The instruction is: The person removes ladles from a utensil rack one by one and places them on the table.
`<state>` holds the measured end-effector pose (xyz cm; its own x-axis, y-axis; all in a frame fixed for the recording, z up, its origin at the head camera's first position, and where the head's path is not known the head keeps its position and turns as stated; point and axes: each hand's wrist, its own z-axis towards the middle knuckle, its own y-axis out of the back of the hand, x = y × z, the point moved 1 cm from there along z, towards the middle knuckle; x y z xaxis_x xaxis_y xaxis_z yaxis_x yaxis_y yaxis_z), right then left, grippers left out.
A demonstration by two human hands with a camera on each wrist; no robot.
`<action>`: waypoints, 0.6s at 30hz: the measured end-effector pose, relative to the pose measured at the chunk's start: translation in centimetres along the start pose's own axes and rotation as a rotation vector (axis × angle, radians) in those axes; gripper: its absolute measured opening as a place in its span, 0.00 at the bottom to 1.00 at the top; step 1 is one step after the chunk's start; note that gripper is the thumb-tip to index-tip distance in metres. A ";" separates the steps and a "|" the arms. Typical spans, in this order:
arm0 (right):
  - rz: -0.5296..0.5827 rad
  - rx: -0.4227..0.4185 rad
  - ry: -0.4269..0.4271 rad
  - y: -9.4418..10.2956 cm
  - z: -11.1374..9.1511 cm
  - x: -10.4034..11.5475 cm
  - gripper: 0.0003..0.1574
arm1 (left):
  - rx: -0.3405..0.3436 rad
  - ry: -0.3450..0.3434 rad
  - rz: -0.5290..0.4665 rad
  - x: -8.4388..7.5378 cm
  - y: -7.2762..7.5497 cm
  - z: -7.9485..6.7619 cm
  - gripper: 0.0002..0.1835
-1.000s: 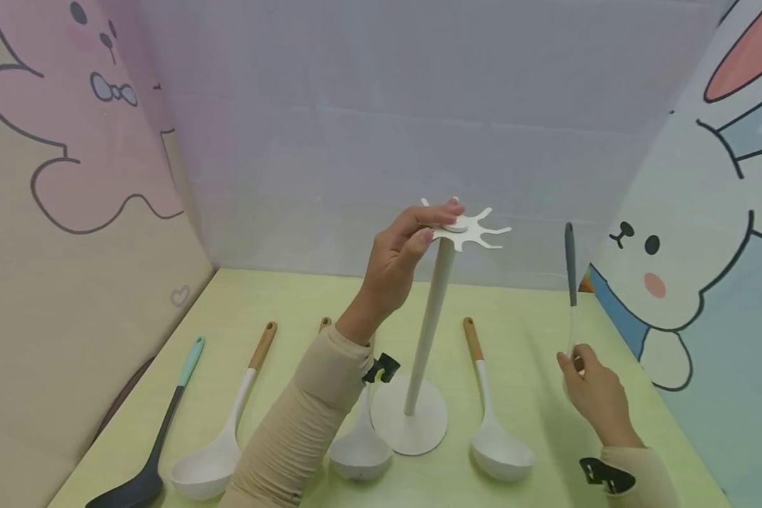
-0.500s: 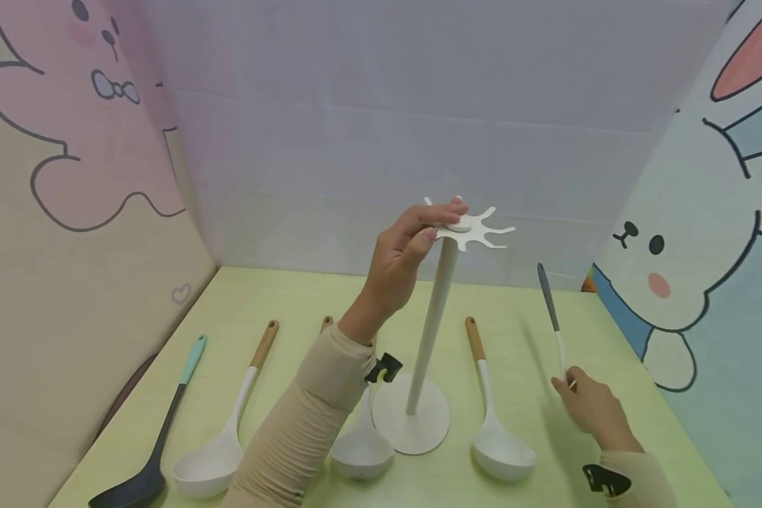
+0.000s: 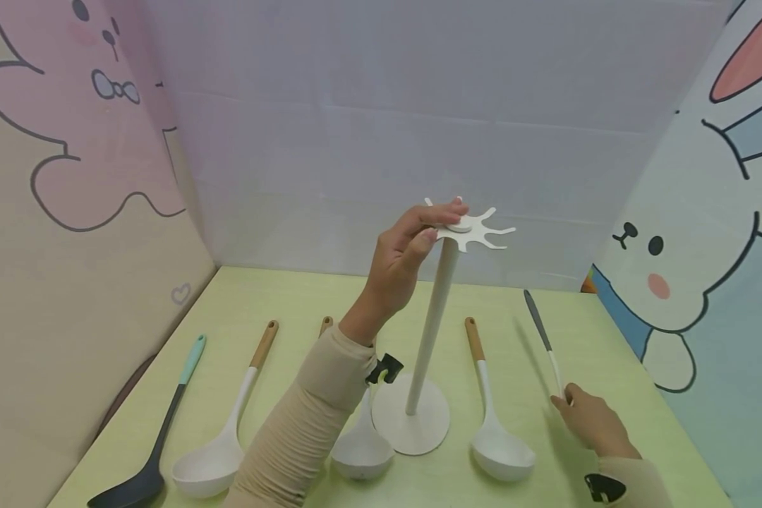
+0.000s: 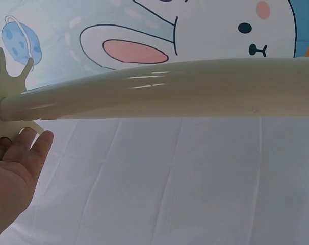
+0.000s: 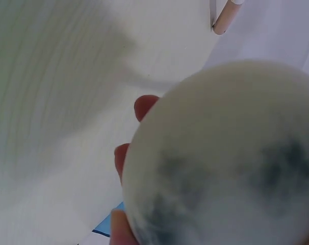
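Observation:
My left hand (image 3: 396,264) holds the top of a white utensil stand (image 3: 433,324), its fingers across the round knob and its thumb at the hooked plate's edge. In the left wrist view, fingertips (image 4: 42,140) lie against that plate beside the pole (image 4: 170,91). At the right, my right hand (image 3: 593,420) grips a ladle (image 3: 536,319) with a grey handle and white shaft, low over the table and tilted handle-up. Its white bowl (image 5: 231,153) fills much of the right wrist view, hiding most of that hand; the head view hides the bowl.
White ladles with wooden handles lie left (image 3: 212,458), centre (image 3: 362,448) and right (image 3: 502,451) of the stand's base. The left forearm partly covers the centre one. A black ladle with a mint handle (image 3: 146,480) lies far left. Printed cloth walls enclose the table (image 3: 279,289).
My right hand has come down with the grey-handled ladle, whose handle has tipped leftward and away from upright. The left hand and the stand have stayed put.

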<state>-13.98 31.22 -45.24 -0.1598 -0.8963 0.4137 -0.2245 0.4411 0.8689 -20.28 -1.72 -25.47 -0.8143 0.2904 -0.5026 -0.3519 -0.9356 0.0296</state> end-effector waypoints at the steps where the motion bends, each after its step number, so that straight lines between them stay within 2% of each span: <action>1: 0.002 0.005 -0.003 -0.1 0.0 -0.1 0.16 | 0.000 0.001 0.000 0.0 0.0 0.0 0.26; 4: 0.002 0.017 -0.008 -0.4 0.1 -0.2 0.17 | 0.003 0.003 -0.003 0.0 0.0 0.0 0.26; 11: -0.054 0.016 0.037 -0.8 0.4 -0.4 0.16 | 0.003 -0.001 -0.001 0.1 -0.1 0.1 0.24; 18: -0.068 0.080 -0.011 -1.4 0.5 -0.7 0.15 | -0.006 -0.001 0.006 0.1 -0.1 0.0 0.23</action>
<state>-14.09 31.23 -46.86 -0.1524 -0.9239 0.3510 -0.3112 0.3820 0.8702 -20.29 -1.60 -25.55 -0.8167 0.2848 -0.5020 -0.3440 -0.9386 0.0272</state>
